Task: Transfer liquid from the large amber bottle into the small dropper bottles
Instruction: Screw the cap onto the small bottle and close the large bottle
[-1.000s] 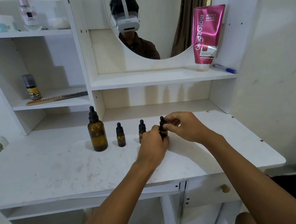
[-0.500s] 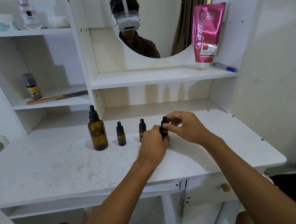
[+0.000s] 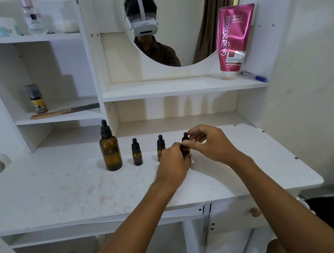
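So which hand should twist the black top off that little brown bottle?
Probably the right hand: its fingertips already pinch the black dropper cap of the rightmost small amber glass bottle. The left hand wraps the bottle's body, so it seems better placed to steady it.

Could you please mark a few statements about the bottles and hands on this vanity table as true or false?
1. Both hands are on the rightmost small dropper bottle. True: the left hand grips its body while the right hand pinches its black cap.
2. The large amber bottle has its dropper cap removed. False: its black cap is still on.
3. The large amber bottle stands at the left end of the row. True.
4. The leftmost small bottle lies on its side. False: it stands upright, capped and untouched.
5. A pink tube stands on the shelf to the right of the mirror. True.
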